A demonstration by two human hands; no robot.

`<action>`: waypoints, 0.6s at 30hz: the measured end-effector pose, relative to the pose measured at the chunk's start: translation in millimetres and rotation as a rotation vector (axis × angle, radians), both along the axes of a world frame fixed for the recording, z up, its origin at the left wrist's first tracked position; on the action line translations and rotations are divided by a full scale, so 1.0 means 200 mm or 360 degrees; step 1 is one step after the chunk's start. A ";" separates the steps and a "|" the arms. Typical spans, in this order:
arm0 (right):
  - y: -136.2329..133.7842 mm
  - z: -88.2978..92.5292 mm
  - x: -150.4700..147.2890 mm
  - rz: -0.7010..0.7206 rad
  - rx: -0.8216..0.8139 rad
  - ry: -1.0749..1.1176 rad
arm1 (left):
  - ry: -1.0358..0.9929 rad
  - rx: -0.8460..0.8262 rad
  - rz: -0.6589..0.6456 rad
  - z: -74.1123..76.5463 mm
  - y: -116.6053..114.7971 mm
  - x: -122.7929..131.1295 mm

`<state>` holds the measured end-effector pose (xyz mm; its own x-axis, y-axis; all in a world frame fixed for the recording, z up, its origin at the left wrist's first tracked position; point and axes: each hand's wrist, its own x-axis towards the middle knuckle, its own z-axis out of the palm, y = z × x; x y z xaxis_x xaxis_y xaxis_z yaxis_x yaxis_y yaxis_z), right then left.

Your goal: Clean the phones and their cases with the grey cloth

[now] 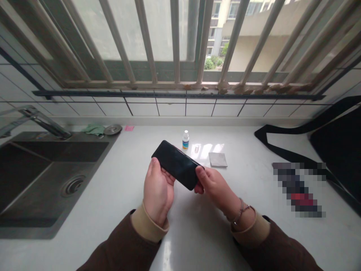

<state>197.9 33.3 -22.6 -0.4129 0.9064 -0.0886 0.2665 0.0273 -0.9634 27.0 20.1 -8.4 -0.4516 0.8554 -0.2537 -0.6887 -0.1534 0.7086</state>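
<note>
A black smartphone [178, 165] is held above the white counter, its dark screen facing me and its right end tilted lower. My left hand [160, 190] grips the left end, thumb on the near edge and fingers underneath. At the other end, my right hand [213, 184] pinches the phone between thumb and fingers. Just beyond the phone stands a small white bottle [185, 140] with a blue and yellow label. A small clear piece [196, 149] lies right of the bottle, too small to name. Farther right is a flat grey square cloth or packet [218, 160].
To the left is a dark sink [56, 229] with a chrome faucet [47, 124]. A green cloth [94, 129], a metal drain cover [113, 130] and a pink slip [129, 128] lie behind it. A black bag [338, 139] with a strap and a blurred item [299, 190] occupy the right side.
</note>
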 end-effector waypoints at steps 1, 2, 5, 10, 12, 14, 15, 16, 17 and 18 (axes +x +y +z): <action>0.00 0.00 -0.01 0.0108 -0.0048 0.0017 | -0.0013 0.0000 0.0022 0.00 0.00 0.00; -0.01 0.01 -0.01 0.0201 -0.0064 -0.0005 | -0.0024 -0.0004 0.0040 0.00 0.00 -0.01; -0.02 0.02 -0.03 0.0291 -0.0009 -0.0149 | -0.0034 0.0003 0.0040 0.01 0.01 0.00; -0.02 0.02 -0.02 0.0282 -0.0033 -0.0197 | 0.0088 0.0093 -0.0003 0.02 0.00 0.00; -0.01 0.01 -0.01 0.0312 -0.0083 -0.0140 | 0.0150 0.0068 -0.0003 0.02 0.01 -0.01; 0.00 -0.01 -0.01 0.0251 -0.0125 0.0007 | 0.0216 -0.0008 -0.0021 0.00 0.01 -0.02; 0.01 -0.02 0.00 0.0170 -0.0130 0.0088 | 0.0269 -0.0055 -0.0062 -0.02 0.01 -0.02; 0.02 -0.03 0.00 0.0074 -0.0118 0.0147 | 0.0349 -0.0099 -0.0122 -0.03 0.01 -0.02; 0.02 -0.03 0.00 -0.0015 -0.0080 0.0167 | 0.0464 -0.0131 -0.0205 -0.05 0.01 -0.02; 0.03 -0.03 0.01 -0.0083 -0.0015 0.0146 | 0.0614 -0.0148 -0.0300 -0.06 0.00 -0.02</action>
<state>199.3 38.9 -29.1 -0.3723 0.9261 -0.0614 0.1780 0.0063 -0.9840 23.5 20.7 -20.6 -0.3667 0.9133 -0.1771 -0.3809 0.0263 0.9242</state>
